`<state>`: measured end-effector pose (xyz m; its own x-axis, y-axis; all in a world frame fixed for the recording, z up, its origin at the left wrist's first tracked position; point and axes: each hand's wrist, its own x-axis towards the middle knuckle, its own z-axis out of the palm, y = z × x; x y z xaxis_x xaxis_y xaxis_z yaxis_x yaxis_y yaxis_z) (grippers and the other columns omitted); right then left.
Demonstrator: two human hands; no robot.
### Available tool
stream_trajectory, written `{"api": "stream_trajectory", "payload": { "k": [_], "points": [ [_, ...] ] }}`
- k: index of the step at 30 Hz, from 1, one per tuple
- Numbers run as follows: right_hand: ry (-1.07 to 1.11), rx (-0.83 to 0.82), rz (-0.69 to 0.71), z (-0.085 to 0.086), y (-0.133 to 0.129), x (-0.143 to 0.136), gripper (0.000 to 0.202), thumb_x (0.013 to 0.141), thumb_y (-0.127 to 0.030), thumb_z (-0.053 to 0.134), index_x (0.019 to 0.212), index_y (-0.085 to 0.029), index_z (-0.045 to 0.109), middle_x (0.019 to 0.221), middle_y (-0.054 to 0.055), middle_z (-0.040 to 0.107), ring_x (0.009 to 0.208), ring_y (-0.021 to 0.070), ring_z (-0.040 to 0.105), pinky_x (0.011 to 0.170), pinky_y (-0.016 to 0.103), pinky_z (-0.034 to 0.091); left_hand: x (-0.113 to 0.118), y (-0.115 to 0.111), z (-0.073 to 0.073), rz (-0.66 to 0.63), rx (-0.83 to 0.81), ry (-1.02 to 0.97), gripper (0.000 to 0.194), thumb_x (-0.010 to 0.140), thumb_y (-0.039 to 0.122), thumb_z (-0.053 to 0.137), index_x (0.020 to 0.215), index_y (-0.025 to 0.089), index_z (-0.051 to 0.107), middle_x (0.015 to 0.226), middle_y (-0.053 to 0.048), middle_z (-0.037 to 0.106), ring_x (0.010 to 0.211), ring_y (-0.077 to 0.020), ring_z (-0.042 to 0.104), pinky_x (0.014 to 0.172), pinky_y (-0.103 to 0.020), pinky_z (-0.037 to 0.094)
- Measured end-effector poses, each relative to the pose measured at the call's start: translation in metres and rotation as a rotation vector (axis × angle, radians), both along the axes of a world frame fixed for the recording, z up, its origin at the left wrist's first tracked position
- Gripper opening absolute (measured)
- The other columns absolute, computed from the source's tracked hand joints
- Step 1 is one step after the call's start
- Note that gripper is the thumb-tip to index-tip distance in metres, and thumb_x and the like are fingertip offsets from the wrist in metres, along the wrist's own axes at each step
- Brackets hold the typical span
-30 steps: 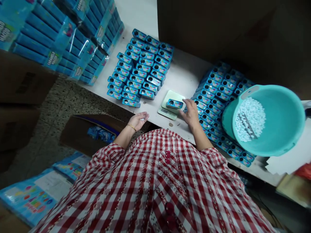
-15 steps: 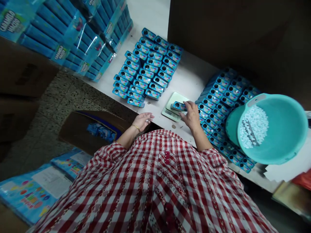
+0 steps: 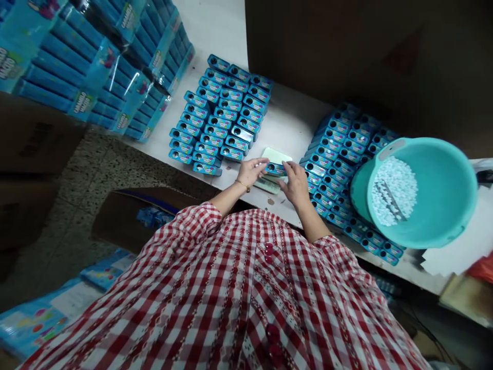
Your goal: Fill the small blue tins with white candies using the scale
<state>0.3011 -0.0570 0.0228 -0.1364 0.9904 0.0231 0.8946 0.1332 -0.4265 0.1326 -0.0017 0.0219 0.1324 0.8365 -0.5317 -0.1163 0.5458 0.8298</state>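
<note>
A small blue candy box with a round hole in its top stands at the pale kitchen scale. My right hand grips the box's right end between thumb and fingers. My left hand, wearing a thin bracelet, is at the box's left end with fingertips pinched together close to the hole. Small white bits show between those fingers, like the white candies in the turquoise tub; how many is hidden.
Rows of similar blue boxes stand left of the scale, and more boxes stand right, beside the tub. Plastic-wrapped packs are piled at the upper left. An open carton sits below the table's left edge.
My left hand has moved up and right from the table's edge to the box. My right hand stays at the box's right end. The whole view has shifted slightly.
</note>
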Motion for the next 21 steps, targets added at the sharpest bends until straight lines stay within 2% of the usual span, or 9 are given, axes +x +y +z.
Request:
{"api": "stream_trajectory", "payload": {
  "k": [2, 6, 8, 11, 13, 15, 16, 18, 21],
  "points": [
    [-0.068, -0.063, 0.026, 0.000, 0.007, -0.002, 0.049, 0.083, -0.028, 0.055, 0.130, -0.015, 0.046, 0.125, 0.015, 0.051, 0.108, 0.0306, 0.045, 0.090, 0.046, 0.042, -0.016, -0.004, 0.003, 0.106, -0.038, -0.030, 0.020, 0.073, 0.019, 0.066, 0.091, 0.011, 0.066, 0.079, -0.005, 0.069, 0.053, -0.0042, 0.053, 0.046, -0.016, 0.034],
    [-0.096, -0.136, 0.108, 0.005, 0.018, -0.019, 0.037, 0.086, -0.028, 0.051, 0.119, -0.012, 0.053, 0.110, 0.015, 0.056, 0.101, 0.0284, 0.047, 0.086, 0.041, 0.044, -0.057, -0.028, 0.004, 0.257, -0.136, -0.097, 0.020, 0.072, 0.018, 0.068, 0.090, 0.011, 0.063, 0.074, -0.004, 0.067, 0.051, -0.0028, 0.050, 0.043, -0.014, 0.030],
    [-0.079, -0.158, 0.172, 0.005, 0.024, -0.043, 0.035, 0.086, -0.030, 0.053, 0.116, -0.013, 0.054, 0.108, 0.014, 0.056, 0.100, 0.0271, 0.047, 0.083, 0.038, 0.046, -0.075, -0.043, 0.000, 0.320, -0.219, -0.077, 0.016, 0.072, 0.015, 0.068, 0.086, 0.010, 0.062, 0.070, -0.004, 0.066, 0.049, -0.0024, 0.048, 0.042, -0.013, 0.028],
    [-0.076, -0.208, 0.230, -0.002, 0.036, -0.096, 0.032, 0.086, -0.030, 0.054, 0.113, -0.013, 0.056, 0.109, 0.014, 0.056, 0.101, 0.0262, 0.047, 0.079, 0.036, 0.048, -0.094, -0.057, -0.011, 0.362, -0.336, -0.038, 0.009, 0.074, 0.010, 0.064, 0.083, 0.009, 0.061, 0.066, -0.004, 0.065, 0.047, -0.0025, 0.047, 0.041, -0.013, 0.028],
    [-0.076, -0.208, 0.247, -0.009, 0.045, -0.129, 0.032, 0.088, -0.029, 0.053, 0.114, -0.011, 0.056, 0.110, 0.015, 0.056, 0.101, 0.0261, 0.048, 0.078, 0.036, 0.048, -0.101, -0.056, -0.016, 0.373, -0.362, -0.028, 0.008, 0.075, 0.006, 0.060, 0.083, 0.009, 0.061, 0.065, -0.005, 0.065, 0.047, -0.0028, 0.048, 0.042, -0.013, 0.028],
    [-0.059, -0.172, 0.272, -0.013, 0.050, -0.144, 0.036, 0.089, -0.029, 0.052, 0.119, -0.010, 0.053, 0.114, 0.014, 0.056, 0.101, 0.0252, 0.048, 0.080, 0.036, 0.048, -0.105, -0.050, -0.018, 0.372, -0.354, -0.022, 0.010, 0.076, 0.005, 0.059, 0.085, 0.008, 0.060, 0.066, -0.005, 0.065, 0.047, -0.0029, 0.048, 0.042, -0.013, 0.028],
    [-0.051, -0.153, 0.282, -0.014, 0.050, -0.141, 0.038, 0.089, -0.030, 0.051, 0.123, -0.011, 0.051, 0.117, 0.013, 0.055, 0.103, 0.0245, 0.047, 0.083, 0.035, 0.047, -0.107, -0.046, -0.018, 0.365, -0.347, -0.019, 0.012, 0.075, 0.004, 0.059, 0.086, 0.008, 0.060, 0.066, -0.005, 0.065, 0.047, -0.0029, 0.048, 0.042, -0.013, 0.028],
    [-0.045, -0.113, 0.270, -0.010, 0.041, -0.116, 0.040, 0.090, -0.031, 0.049, 0.126, -0.013, 0.050, 0.120, 0.012, 0.054, 0.105, 0.0233, 0.046, 0.087, 0.035, 0.045, -0.109, -0.041, -0.016, 0.334, -0.342, -0.016, 0.014, 0.074, 0.005, 0.060, 0.087, 0.008, 0.060, 0.067, -0.005, 0.065, 0.047, -0.0027, 0.048, 0.041, -0.012, 0.028],
    [-0.108, -0.029, 0.101, 0.001, 0.007, -0.042, 0.030, 0.092, -0.029, 0.045, 0.112, -0.013, 0.061, 0.112, 0.013, 0.057, 0.100, 0.0231, 0.048, 0.088, 0.037, 0.042, -0.108, -0.042, -0.013, 0.261, -0.377, -0.037, 0.012, 0.073, 0.007, 0.063, 0.084, 0.009, 0.061, 0.064, -0.004, 0.064, 0.046, -0.0028, 0.047, 0.041, -0.012, 0.027]
  ]
}}
